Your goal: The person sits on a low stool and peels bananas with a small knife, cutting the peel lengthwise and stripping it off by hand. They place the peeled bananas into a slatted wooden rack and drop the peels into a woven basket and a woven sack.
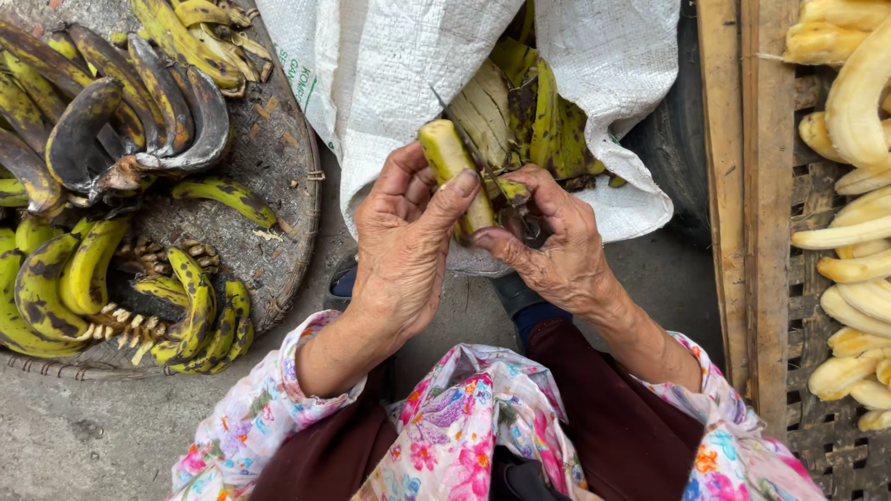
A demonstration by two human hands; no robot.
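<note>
banana (449, 160) at frame centre, half-peeled | left hand (401, 243) grips it | right hand (549, 243) closed on knife (483, 172) | peeled bananas (849, 241) fill rack at right | unpeeled bunches (102, 186) upper left remain

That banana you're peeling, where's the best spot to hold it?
Probably around its lower, still-skinned half, from the left, as the left hand does now. The banana stands nearly upright with its cut top free, which leaves the right hand room to work the knife on the other side.
</note>
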